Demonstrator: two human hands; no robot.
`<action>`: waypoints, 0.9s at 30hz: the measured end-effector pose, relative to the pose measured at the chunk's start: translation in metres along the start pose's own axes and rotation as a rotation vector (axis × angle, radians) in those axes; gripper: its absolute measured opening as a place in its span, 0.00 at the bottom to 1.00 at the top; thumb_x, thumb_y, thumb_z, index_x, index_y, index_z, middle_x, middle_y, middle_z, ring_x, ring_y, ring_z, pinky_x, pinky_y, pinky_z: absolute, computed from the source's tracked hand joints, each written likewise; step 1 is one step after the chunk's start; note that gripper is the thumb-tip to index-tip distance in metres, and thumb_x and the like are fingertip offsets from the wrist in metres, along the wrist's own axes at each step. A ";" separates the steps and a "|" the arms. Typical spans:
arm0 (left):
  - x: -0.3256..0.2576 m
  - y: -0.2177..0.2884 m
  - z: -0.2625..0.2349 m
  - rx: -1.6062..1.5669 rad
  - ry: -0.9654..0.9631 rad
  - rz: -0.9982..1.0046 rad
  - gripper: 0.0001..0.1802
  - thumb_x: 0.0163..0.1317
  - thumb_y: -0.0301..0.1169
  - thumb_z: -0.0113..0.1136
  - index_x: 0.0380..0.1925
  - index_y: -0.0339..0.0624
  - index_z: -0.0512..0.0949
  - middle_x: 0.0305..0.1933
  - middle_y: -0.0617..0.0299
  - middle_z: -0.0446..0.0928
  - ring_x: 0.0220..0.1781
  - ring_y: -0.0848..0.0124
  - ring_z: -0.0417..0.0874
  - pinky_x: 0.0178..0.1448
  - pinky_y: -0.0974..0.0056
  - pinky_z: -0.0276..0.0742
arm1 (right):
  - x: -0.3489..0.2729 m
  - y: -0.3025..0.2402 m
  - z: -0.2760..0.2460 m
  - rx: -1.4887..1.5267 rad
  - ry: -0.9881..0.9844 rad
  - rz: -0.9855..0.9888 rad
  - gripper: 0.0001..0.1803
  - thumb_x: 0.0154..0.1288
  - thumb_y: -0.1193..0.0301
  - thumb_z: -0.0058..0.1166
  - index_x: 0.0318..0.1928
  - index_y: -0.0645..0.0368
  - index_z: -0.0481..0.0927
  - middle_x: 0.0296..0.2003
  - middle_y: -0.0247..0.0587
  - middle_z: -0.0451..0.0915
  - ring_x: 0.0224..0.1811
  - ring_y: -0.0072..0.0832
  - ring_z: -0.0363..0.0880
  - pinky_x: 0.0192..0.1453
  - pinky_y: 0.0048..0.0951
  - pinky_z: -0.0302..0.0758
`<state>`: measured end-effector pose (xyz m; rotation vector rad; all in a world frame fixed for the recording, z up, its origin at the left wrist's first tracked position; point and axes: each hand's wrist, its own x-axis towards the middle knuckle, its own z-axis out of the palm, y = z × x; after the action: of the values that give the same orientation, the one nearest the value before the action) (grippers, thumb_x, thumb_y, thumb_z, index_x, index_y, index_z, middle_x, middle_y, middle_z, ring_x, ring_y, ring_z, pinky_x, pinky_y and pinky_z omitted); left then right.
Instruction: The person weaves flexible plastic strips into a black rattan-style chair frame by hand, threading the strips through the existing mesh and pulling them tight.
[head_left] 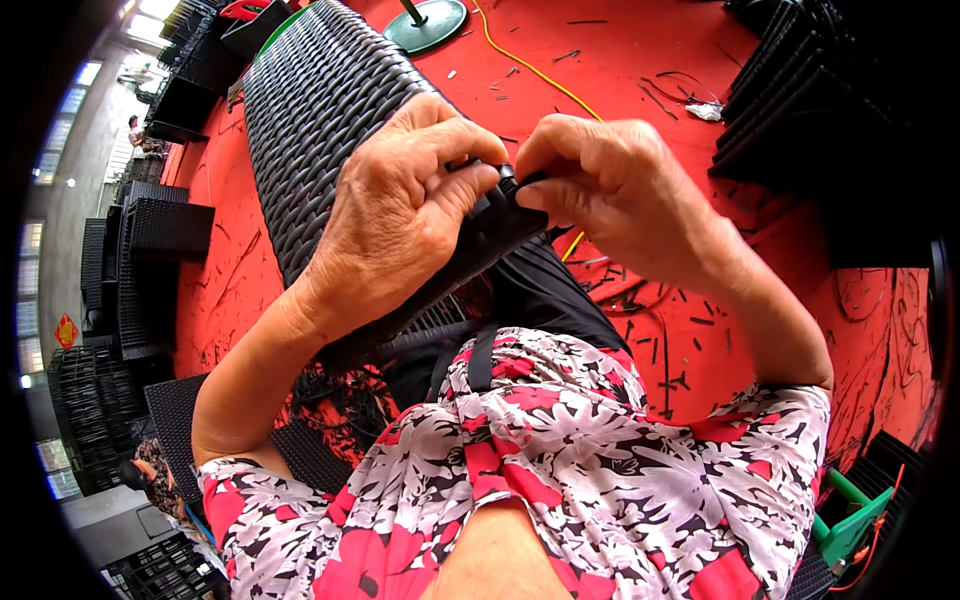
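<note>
Across my lap lies a long black woven wicker panel (pixel 320 100), its near end under my hands. My left hand (pixel 400 195) rests over the panel's right edge, thumb and fingertips pinched on a black wicker strand (pixel 508 183) at the corner. Close beside it, my right hand (pixel 610 170) pinches the same dark spot from the right, thumb and forefinger pressed together. The fingertips of the two hands nearly meet. Where the strand runs under the fingers is hidden.
Black strand scraps litter the red floor (pixel 690 340), crossed by a yellow cord (pixel 535 70). A round green base (pixel 425 28) stands beyond the panel. Black woven pieces (pixel 165 230) are stacked left, dark stacked furniture (pixel 800 90) right. A green tool (pixel 850 515) sits at lower right.
</note>
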<state>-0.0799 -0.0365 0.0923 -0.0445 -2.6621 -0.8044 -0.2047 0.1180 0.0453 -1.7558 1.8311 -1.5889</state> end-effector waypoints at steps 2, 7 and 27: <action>0.002 0.001 -0.001 0.026 -0.096 0.025 0.09 0.55 0.21 0.64 0.37 0.38 0.81 0.29 0.68 0.67 0.28 0.78 0.64 0.33 0.73 0.63 | -0.007 0.001 0.008 0.134 0.078 0.139 0.08 0.64 0.73 0.56 0.35 0.66 0.74 0.22 0.41 0.79 0.25 0.24 0.82 0.29 0.28 0.78; 0.019 0.007 -0.004 0.085 -0.234 0.055 0.08 0.50 0.20 0.66 0.33 0.36 0.82 0.26 0.66 0.67 0.26 0.78 0.66 0.31 0.71 0.62 | -0.017 -0.001 0.021 0.502 0.211 0.436 0.12 0.72 0.68 0.49 0.38 0.66 0.72 0.24 0.42 0.80 0.26 0.24 0.83 0.30 0.24 0.80; 0.092 0.034 -0.027 -0.528 -0.604 -0.571 0.10 0.56 0.33 0.61 0.27 0.36 0.83 0.23 0.61 0.78 0.26 0.76 0.76 0.30 0.67 0.70 | -0.007 -0.017 0.029 -0.323 0.528 0.182 0.09 0.56 0.66 0.65 0.28 0.58 0.82 0.17 0.38 0.78 0.17 0.32 0.77 0.22 0.31 0.70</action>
<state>-0.1530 -0.0295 0.1633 0.4195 -2.9381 -1.9269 -0.1715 0.1114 0.0417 -1.2897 2.5253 -1.8932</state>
